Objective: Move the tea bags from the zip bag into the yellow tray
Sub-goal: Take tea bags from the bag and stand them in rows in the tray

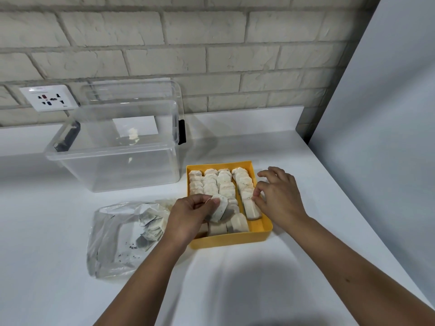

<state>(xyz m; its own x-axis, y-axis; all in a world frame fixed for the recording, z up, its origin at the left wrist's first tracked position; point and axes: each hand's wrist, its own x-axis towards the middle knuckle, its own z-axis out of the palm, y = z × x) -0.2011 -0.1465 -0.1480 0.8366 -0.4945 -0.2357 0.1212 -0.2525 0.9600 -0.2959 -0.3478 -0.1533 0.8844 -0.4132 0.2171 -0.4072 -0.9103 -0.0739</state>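
Observation:
The yellow tray (231,240) sits mid-counter, packed with rows of pale tea bags (211,184). My left hand (188,215) hovers over the tray's near left corner, pinching a small stack of tea bags (220,211). My right hand (280,196) rests at the tray's right side, with thumb and forefinger touching a tea bag (250,209) in the rightmost row. The clear zip bag (113,241) lies flat to the left of the tray with several tea bags (154,225) still inside and loose tea grains near its bottom.
A large clear plastic storage box (113,165) with black latches stands behind the zip bag, its lid leaning on the brick wall. A wall socket (49,98) is at the back left. A pale panel (376,114) bounds the white counter on the right.

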